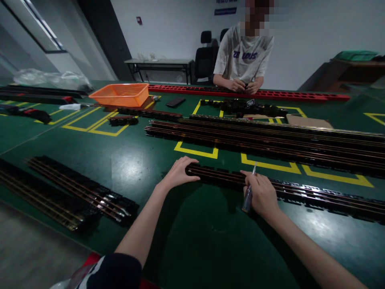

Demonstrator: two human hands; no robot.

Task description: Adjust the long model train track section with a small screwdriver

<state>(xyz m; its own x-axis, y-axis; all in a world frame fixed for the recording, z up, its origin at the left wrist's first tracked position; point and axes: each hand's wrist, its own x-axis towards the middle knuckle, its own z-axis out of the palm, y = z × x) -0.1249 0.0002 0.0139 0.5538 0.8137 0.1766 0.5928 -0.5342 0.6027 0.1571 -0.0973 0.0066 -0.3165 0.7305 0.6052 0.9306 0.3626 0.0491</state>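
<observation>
While a green table [210, 245] marked with yellow tape rectangles fills most of the view, a row of long black strips with copper-coloured lines [270, 142] lies across its right half. Beyond it, a co-worker [245, 58] in a pale printed T-shirt has both hands together at a small dark piece, behind a long red slotted rail [313, 96]. Nearest the wearer, a single black strip [300, 194] lies on the table, running from centre to the right edge. Two more dark strips [80, 188] lie at left, and an orange plastic basket [120, 96] stands farther back. The left hand [179, 173] has thumb and fingers astride the single strip's left end, gripping it across its width. The right hand [262, 195] rests over the same strip, index finger extended along it, other fingers curled round a slim metal-tipped tool [248, 198]. A dark phone [176, 102] lies beyond.
</observation>
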